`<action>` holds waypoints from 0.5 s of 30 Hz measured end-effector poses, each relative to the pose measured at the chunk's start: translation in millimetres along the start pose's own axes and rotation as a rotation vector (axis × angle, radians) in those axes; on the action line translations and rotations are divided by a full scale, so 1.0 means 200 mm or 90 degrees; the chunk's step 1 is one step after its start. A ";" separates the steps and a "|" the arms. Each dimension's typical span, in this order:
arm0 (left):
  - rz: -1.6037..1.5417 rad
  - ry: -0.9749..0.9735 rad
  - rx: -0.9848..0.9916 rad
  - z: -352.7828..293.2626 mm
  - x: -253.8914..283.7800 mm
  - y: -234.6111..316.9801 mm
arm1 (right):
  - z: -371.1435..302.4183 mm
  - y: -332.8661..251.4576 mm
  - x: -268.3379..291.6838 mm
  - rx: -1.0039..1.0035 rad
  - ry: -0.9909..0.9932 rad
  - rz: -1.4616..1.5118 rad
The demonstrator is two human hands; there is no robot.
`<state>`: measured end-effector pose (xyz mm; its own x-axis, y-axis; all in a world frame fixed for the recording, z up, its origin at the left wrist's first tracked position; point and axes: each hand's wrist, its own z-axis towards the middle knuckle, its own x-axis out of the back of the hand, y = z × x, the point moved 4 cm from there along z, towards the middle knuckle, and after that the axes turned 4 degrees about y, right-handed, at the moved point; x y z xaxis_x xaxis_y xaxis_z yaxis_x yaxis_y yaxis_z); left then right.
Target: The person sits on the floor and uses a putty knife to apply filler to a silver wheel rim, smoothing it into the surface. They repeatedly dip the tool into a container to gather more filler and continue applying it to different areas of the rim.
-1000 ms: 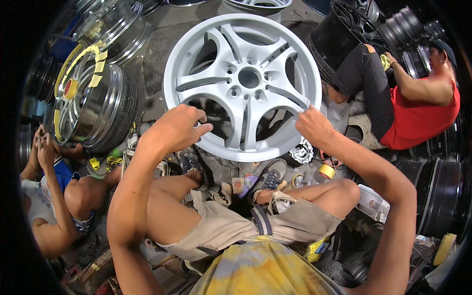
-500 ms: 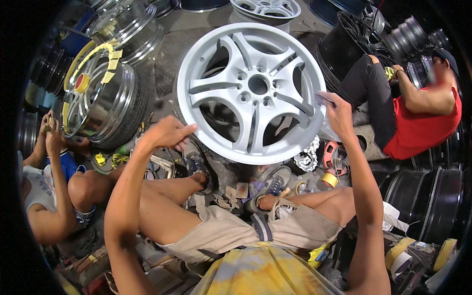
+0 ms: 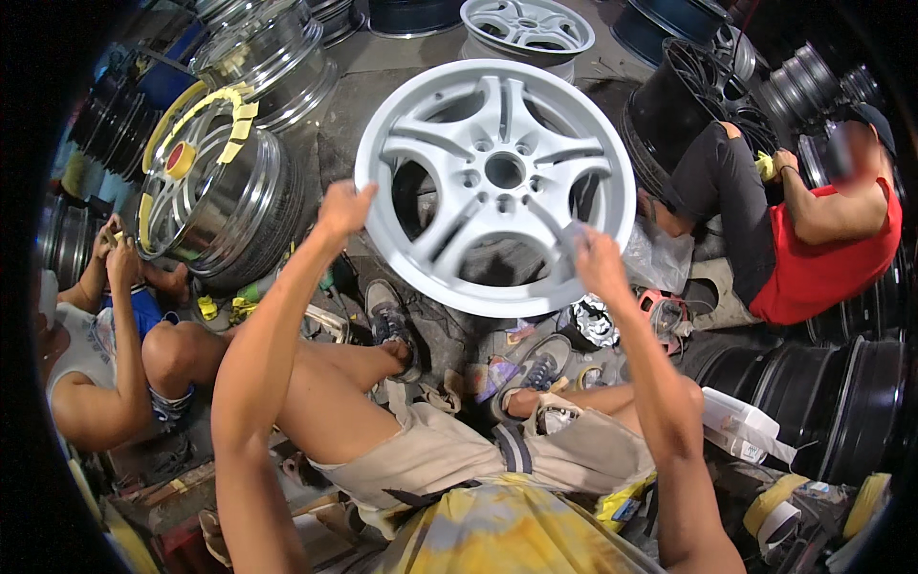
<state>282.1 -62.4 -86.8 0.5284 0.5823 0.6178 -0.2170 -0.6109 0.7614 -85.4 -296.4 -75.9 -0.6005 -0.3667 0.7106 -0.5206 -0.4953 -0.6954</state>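
Observation:
A pale grey-white car wheel rim with five split spokes lies tilted in front of me, above my feet. My left hand is closed on its left edge, fingers wrapped around the lip. My right hand, blurred by motion, is over the lower right spoke. Pinched in it is a small grey sheet that looks like sandpaper and lies against the spoke.
At left stands a polished wheel edged with yellow tape; a person sits below it. Another person in red sits at right. Black rims and a white container lie lower right. Sandpaper scraps and tools litter the floor.
The wheel rim has turned clockwise. My left hand has moved up and closed on its left edge. My right hand has moved from the right edge left and down onto a spoke.

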 end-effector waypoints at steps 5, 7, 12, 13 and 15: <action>0.226 0.235 -0.106 0.34 0.11 0.20 | -0.22 -0.36 -0.14 -0.015 -0.046 0.077; 0.235 0.256 -0.130 0.35 0.06 0.20 | -0.26 -0.43 -0.08 0.062 -0.115 0.012; 0.251 0.224 -0.159 0.22 0.05 0.32 | -0.28 -0.29 0.13 0.410 -0.295 -0.168; 0.254 0.220 -0.168 0.19 0.05 0.34 | -0.24 -0.22 0.17 0.424 -0.296 -0.259; 0.261 0.211 -0.189 0.15 0.04 0.37 | -0.11 -0.07 0.22 0.439 -0.287 -0.442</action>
<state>294.3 -118.9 -30.1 0.0797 0.4969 0.8642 -0.5931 -0.6731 0.4417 -117.2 -288.5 -36.6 0.0469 -0.0215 0.9987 -0.1222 -0.9924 -0.0156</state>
